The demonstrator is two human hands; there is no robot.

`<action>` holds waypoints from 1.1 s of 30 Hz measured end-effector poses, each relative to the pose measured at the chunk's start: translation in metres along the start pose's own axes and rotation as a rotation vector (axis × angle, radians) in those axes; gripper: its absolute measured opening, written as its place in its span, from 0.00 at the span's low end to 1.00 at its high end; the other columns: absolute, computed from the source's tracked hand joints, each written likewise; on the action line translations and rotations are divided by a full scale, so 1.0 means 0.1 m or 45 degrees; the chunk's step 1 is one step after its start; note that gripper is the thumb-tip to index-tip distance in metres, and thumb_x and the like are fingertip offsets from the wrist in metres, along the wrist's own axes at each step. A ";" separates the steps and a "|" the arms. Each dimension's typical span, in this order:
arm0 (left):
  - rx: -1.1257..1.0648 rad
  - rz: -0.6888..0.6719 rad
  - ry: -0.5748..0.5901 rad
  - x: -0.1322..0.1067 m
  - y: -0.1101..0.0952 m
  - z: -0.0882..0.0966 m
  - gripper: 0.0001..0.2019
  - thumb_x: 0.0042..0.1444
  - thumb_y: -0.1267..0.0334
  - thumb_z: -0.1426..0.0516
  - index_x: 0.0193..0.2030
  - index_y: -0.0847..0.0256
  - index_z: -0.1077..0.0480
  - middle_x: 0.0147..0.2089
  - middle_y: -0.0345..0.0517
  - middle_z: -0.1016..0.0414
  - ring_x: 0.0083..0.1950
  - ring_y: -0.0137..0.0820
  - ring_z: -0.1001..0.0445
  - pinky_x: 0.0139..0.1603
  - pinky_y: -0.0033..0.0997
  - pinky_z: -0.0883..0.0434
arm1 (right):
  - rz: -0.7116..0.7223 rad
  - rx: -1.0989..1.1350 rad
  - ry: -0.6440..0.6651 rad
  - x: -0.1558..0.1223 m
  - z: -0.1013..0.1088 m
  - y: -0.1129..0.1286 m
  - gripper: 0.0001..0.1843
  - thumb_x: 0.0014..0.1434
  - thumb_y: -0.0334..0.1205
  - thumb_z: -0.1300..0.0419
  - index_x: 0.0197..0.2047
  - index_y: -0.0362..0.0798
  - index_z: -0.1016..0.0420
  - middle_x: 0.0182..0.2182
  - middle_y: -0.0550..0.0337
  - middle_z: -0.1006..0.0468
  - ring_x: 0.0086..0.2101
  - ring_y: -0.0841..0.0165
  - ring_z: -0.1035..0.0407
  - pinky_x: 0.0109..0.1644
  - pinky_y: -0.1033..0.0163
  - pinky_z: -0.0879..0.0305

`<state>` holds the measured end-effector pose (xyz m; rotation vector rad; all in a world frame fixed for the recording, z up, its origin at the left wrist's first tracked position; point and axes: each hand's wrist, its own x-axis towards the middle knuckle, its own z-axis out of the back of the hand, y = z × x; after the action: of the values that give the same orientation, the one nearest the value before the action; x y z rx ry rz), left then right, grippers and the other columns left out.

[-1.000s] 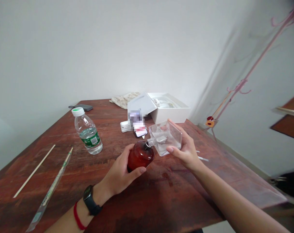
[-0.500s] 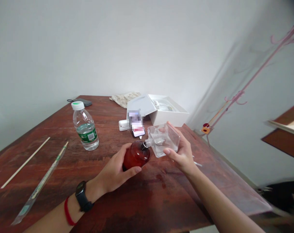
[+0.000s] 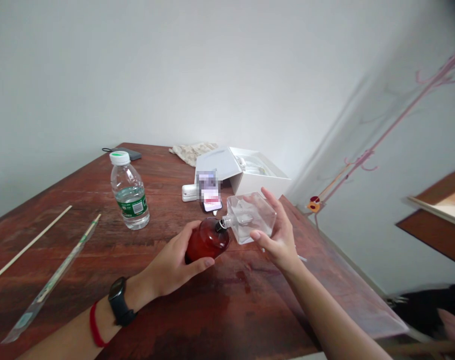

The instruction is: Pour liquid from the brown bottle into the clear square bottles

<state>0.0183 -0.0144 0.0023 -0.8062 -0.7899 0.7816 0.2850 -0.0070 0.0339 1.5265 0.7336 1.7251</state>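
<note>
My left hand (image 3: 180,262) is wrapped round a reddish-brown bottle (image 3: 209,241) with a black neck, tilted to the right above the table. In my right hand (image 3: 280,235) is a clear square bottle (image 3: 250,218), tipped on its side with its threaded mouth pointing left. The two mouths meet, and the clear bottle's mouth is against the black neck. Whether liquid passes between them I cannot tell. Small wet spots (image 3: 244,281) show on the wooden table (image 3: 167,330) below.
On the left stand a water bottle (image 3: 131,200) with a green label, a bare chopstick (image 3: 30,245) and wrapped chopsticks (image 3: 54,280). Behind my hands are a phone (image 3: 212,204), a white case (image 3: 188,193), an open white box (image 3: 263,185) and a cloth (image 3: 191,151).
Both hands and their bottles keep the same mouth-to-mouth hold. The whole view has shifted slightly, with things on the table appearing a little further left.
</note>
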 end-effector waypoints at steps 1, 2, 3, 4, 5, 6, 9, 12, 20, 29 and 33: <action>0.000 -0.003 -0.001 0.00 -0.01 0.00 0.35 0.64 0.43 0.37 0.70 0.58 0.41 0.66 0.59 0.24 0.64 0.52 0.24 0.66 0.52 0.30 | 0.007 0.011 -0.002 0.00 -0.01 0.01 0.49 0.55 0.58 0.26 0.73 0.59 0.42 0.62 0.46 0.21 0.62 0.49 0.25 0.63 0.40 0.26; 0.002 -0.005 -0.003 0.00 -0.01 0.00 0.35 0.64 0.43 0.37 0.70 0.58 0.41 0.65 0.59 0.24 0.63 0.52 0.24 0.65 0.52 0.29 | 0.019 0.020 -0.003 0.00 -0.01 0.01 0.47 0.55 0.58 0.25 0.71 0.59 0.41 0.62 0.46 0.21 0.61 0.50 0.25 0.62 0.41 0.25; 0.004 -0.006 -0.005 0.00 -0.01 0.00 0.34 0.64 0.43 0.38 0.69 0.58 0.41 0.65 0.58 0.24 0.63 0.51 0.23 0.65 0.51 0.29 | 0.030 0.027 -0.001 0.00 -0.01 0.01 0.45 0.55 0.57 0.25 0.69 0.60 0.39 0.61 0.47 0.20 0.61 0.50 0.24 0.61 0.42 0.25; 0.005 -0.006 -0.006 0.00 -0.02 0.00 0.34 0.64 0.43 0.38 0.69 0.58 0.41 0.65 0.58 0.24 0.63 0.51 0.23 0.65 0.51 0.29 | 0.041 0.036 0.002 0.01 -0.01 0.01 0.42 0.55 0.55 0.25 0.67 0.60 0.38 0.61 0.48 0.20 0.60 0.51 0.24 0.61 0.43 0.24; 0.005 -0.009 -0.008 0.00 -0.02 0.00 0.34 0.64 0.43 0.38 0.69 0.58 0.41 0.65 0.58 0.24 0.63 0.51 0.23 0.65 0.51 0.29 | 0.052 0.046 0.003 0.01 -0.01 0.01 0.39 0.55 0.54 0.24 0.65 0.60 0.36 0.60 0.49 0.20 0.59 0.52 0.23 0.60 0.44 0.24; 0.004 -0.012 -0.008 0.00 -0.02 0.00 0.34 0.64 0.43 0.38 0.70 0.57 0.41 0.65 0.58 0.24 0.64 0.51 0.24 0.65 0.51 0.29 | 0.059 0.056 0.002 0.01 -0.01 0.01 0.38 0.55 0.53 0.24 0.63 0.60 0.34 0.60 0.50 0.19 0.59 0.52 0.23 0.59 0.45 0.23; 0.009 -0.017 0.000 0.00 -0.01 0.00 0.35 0.64 0.43 0.38 0.70 0.57 0.42 0.66 0.57 0.25 0.65 0.51 0.25 0.67 0.50 0.30 | 0.071 0.063 -0.017 0.01 -0.01 0.00 0.36 0.55 0.52 0.24 0.62 0.60 0.32 0.59 0.51 0.18 0.57 0.52 0.22 0.58 0.45 0.23; 0.013 -0.009 0.026 0.00 -0.02 0.00 0.35 0.64 0.42 0.38 0.71 0.56 0.42 0.67 0.56 0.26 0.65 0.50 0.25 0.67 0.50 0.30 | 0.081 0.038 -0.032 0.00 0.00 -0.03 0.36 0.55 0.54 0.25 0.63 0.59 0.32 0.59 0.51 0.18 0.58 0.51 0.22 0.58 0.43 0.23; 0.013 -0.001 0.043 0.00 -0.03 0.01 0.36 0.64 0.40 0.39 0.71 0.56 0.43 0.68 0.57 0.27 0.66 0.50 0.25 0.68 0.51 0.31 | 0.117 0.042 -0.057 -0.01 0.01 -0.06 0.36 0.56 0.53 0.25 0.64 0.59 0.30 0.59 0.51 0.19 0.58 0.51 0.23 0.60 0.41 0.24; 0.034 -0.003 0.030 -0.01 -0.04 0.01 0.36 0.64 0.40 0.38 0.70 0.55 0.43 0.68 0.57 0.26 0.65 0.51 0.24 0.67 0.51 0.30 | 0.158 0.061 -0.050 0.00 0.01 -0.04 0.35 0.57 0.52 0.25 0.65 0.59 0.28 0.59 0.51 0.19 0.58 0.51 0.23 0.60 0.43 0.25; 0.027 -0.012 0.032 -0.01 -0.02 0.01 0.36 0.64 0.41 0.38 0.71 0.54 0.43 0.69 0.57 0.27 0.65 0.51 0.24 0.67 0.51 0.30 | 0.152 0.045 -0.053 -0.01 0.01 -0.04 0.36 0.57 0.52 0.25 0.65 0.59 0.28 0.60 0.51 0.19 0.60 0.50 0.24 0.61 0.43 0.26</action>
<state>0.0180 -0.0161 0.0041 -0.7916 -0.7618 0.7688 0.2870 -0.0052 0.0300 1.6555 0.6668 1.7695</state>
